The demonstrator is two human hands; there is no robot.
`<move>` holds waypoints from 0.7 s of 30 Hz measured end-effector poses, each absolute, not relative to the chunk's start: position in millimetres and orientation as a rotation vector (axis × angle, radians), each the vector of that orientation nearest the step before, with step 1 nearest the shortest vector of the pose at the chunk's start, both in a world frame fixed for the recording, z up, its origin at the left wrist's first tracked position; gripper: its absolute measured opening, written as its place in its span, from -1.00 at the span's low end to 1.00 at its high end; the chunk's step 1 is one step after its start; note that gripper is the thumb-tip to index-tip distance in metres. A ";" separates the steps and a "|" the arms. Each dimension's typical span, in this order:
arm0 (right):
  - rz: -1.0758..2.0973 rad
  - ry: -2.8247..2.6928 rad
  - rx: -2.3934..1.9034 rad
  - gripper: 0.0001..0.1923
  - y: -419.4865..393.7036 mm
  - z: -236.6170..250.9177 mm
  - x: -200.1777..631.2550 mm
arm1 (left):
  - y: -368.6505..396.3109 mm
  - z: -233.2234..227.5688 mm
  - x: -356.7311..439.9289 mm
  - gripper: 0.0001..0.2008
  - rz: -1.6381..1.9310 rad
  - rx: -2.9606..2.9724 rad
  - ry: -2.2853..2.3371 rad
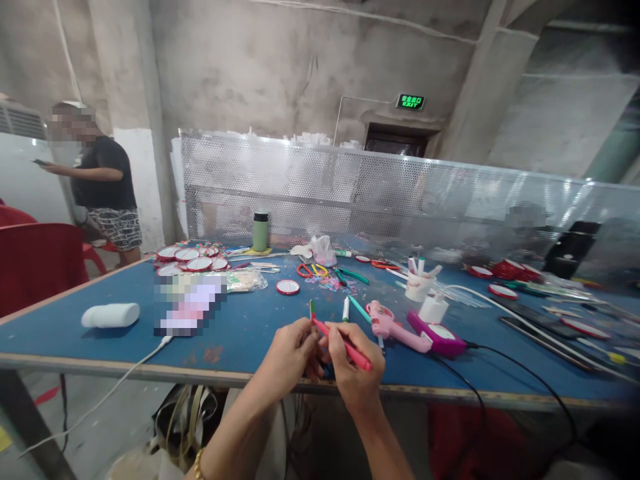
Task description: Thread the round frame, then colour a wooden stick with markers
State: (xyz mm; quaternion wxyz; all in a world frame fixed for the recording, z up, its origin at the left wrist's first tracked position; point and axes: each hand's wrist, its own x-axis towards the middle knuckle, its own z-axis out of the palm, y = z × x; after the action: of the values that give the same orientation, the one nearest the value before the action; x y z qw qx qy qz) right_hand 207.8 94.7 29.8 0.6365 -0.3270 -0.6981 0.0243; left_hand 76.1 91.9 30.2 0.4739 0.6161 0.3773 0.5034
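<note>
Blue table [240, 333] is cluttered. Pink glue gun [395, 327] lies just right of the hands. Right hand [353, 373] is closed around a red pen [345, 343]; left hand [290, 357] pinches its tip end. Risk: a slipped pen could be knocked into the glue gun, or its black cord [500, 373] snagged.

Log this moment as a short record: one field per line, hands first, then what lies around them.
left hand: at the tip of the red marker, fingers pinched on it
right hand: gripping red marker
near hands: green-capped markers, pink glue gun
surface: blue table
further back: green flask, scissors
bystander: person standing at left
</note>
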 end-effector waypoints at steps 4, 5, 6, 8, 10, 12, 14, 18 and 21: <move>0.063 -1.595 -0.732 -0.82 95.2 30.4 207.0 | 91.2 31.7 76.3 -0.77 1.231 1.510 0.921; 0.063 -1.596 -0.732 -0.82 95.5 30.3 206.9 | 91.3 32.1 76.4 -0.76 1.232 1.515 0.920; 0.062 -1.597 -0.734 -0.82 95.9 30.1 206.8 | 91.5 32.4 76.4 -0.76 1.235 1.519 0.917; 0.065 -1.596 -0.746 -0.82 96.7 29.1 206.8 | 92.2 32.3 76.5 -0.75 1.238 1.523 0.907; 0.069 -1.573 -0.761 -0.82 97.3 27.6 207.0 | 93.0 31.4 76.6 -0.74 1.238 1.521 0.896; 0.080 -1.537 -0.770 -0.82 97.4 26.1 207.2 | 93.6 30.2 76.6 -0.73 1.237 1.513 0.890; 0.090 -1.519 -0.769 -0.82 97.1 25.3 207.3 | 93.7 29.7 76.7 -0.72 1.236 1.511 0.891; 0.076 -1.559 -0.745 -0.82 96.8 26.4 206.9 | 93.0 30.5 76.9 -0.74 1.244 1.509 0.887; 0.069 -1.577 -0.739 -0.82 97.4 27.3 206.7 | 92.9 30.6 77.1 -0.76 1.249 1.515 0.890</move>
State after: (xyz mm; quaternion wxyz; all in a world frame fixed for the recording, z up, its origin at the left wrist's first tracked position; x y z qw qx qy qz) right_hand 206.7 97.4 27.3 0.6436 -0.3244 -0.6926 0.0301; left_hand 77.1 92.9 30.6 0.4731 0.6191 0.3637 0.5106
